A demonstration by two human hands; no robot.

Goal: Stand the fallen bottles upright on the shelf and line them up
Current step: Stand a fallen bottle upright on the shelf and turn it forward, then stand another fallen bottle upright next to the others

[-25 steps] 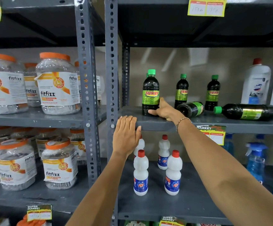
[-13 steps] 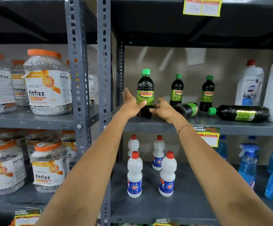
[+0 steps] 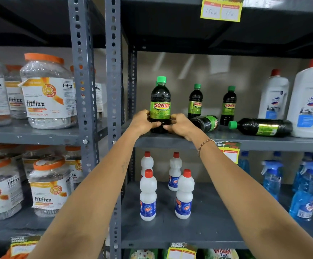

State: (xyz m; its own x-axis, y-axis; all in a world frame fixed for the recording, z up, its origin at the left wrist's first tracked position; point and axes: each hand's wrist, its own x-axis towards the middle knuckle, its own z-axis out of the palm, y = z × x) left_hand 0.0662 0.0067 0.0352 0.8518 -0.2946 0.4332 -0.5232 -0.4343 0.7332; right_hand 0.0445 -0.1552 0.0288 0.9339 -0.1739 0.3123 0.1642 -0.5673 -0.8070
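On the grey shelf (image 3: pixel 264 142) a dark Sunny bottle (image 3: pixel 160 99) with a green cap stands upright at the front left. My left hand (image 3: pixel 143 122) and my right hand (image 3: pixel 180 126) both grip its lower part from either side. Two more Sunny bottles stand upright further back, one (image 3: pixel 195 100) in the middle and one (image 3: pixel 229 105) to its right. Between them a fallen bottle (image 3: pixel 206 122) lies with its base toward me. Another fallen bottle (image 3: pixel 262 127) lies lengthwise at the right, cap pointing left.
Large white jugs (image 3: pixel 309 103) stand at the shelf's right end. Small white red-capped bottles (image 3: pixel 148 195) and blue spray bottles (image 3: pixel 303 191) fill the shelf below. Fitfizz jars (image 3: pixel 47 92) sit on the left rack, behind a grey upright post (image 3: pixel 113 71).
My left hand rose from the shelf's front edge and closed on the upright bottle's left side. My right hand stayed at the bottle's base. The camera moved closer.
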